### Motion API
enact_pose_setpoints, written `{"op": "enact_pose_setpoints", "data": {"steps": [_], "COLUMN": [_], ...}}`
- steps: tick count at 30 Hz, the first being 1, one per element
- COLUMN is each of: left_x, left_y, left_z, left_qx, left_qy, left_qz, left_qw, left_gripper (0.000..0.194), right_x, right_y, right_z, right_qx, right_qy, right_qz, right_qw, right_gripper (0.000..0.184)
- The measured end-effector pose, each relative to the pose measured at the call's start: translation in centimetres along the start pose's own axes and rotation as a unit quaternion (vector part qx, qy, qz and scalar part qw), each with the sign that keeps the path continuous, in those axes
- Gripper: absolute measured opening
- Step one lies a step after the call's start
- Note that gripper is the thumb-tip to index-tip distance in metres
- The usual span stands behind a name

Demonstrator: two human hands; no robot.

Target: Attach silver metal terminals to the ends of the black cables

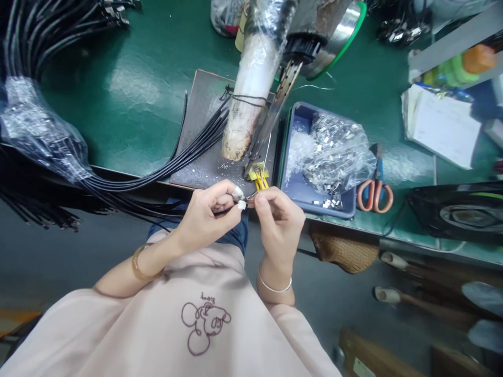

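My left hand (pixel 210 212), with white tape on its thumb and a fingertip, is closed around the end of a black cable (pixel 247 199) in front of the table edge. My right hand (pixel 280 220) meets it from the right, thumb and forefinger pinched at the cable's tip; whatever they hold is too small to make out. Just beyond the fingers is a yellow piece (pixel 258 172) under the lower end of a perforated metal soldering iron (pixel 280 99). Beside the iron hangs a thick white-wrapped tube (pixel 251 89). More black cables (pixel 157 175) fan out on the left.
A grey board (pixel 202 131) lies under the iron. To its right, a blue tray (pixel 346 210) holds bagged small metal parts (pixel 334 152). Orange-handled scissors (pixel 374 193), papers (pixel 442 125) and a black device (pixel 458 212) follow. A plastic-wrapped cable bundle (pixel 39 125) crosses the left edge.
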State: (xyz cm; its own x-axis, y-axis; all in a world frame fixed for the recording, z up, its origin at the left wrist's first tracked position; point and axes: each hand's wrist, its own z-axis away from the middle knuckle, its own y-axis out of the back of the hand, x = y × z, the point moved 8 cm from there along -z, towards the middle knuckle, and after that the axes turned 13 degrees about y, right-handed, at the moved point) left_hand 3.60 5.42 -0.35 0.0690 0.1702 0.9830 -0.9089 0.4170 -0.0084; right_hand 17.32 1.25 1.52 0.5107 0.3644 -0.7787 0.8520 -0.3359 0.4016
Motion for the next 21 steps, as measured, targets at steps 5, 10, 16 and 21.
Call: {"op": "enact_pose_setpoints", "data": {"steps": [5, 10, 16, 21], "left_x": [0.6, 1.3, 0.5, -0.8], "left_y": [0.2, 0.0, 0.2, 0.3], "left_z": [0.3, 0.8, 0.3, -0.6], "left_qx": [0.023, 0.037, 0.005, -0.076], "left_qy": [-0.06, -0.14, -0.074, 0.091], "left_qz": [-0.046, -0.102, -0.039, 0.08], "left_qw": [0.997, 0.984, 0.996, 0.99], "left_gripper": [0.012, 0.015, 0.016, 0.024], "right_x": [-0.4, -1.5, -1.7, -2.0], "right_y": [-0.1, -0.1, 1.6, 4.3], "right_z": [-0.3, -0.4, 0.1, 0.7], "right_qx": [-0.008, -0.012, 0.053, 0.223], "right_qy": [0.016, 0.099, 0.132, 0.112], "right_qz": [0.012, 0.097, 0.127, 0.083], "right_qw": [1.0, 0.99, 0.982, 0.965], "right_gripper": [0.028, 0.029, 0.026, 0.011]}}
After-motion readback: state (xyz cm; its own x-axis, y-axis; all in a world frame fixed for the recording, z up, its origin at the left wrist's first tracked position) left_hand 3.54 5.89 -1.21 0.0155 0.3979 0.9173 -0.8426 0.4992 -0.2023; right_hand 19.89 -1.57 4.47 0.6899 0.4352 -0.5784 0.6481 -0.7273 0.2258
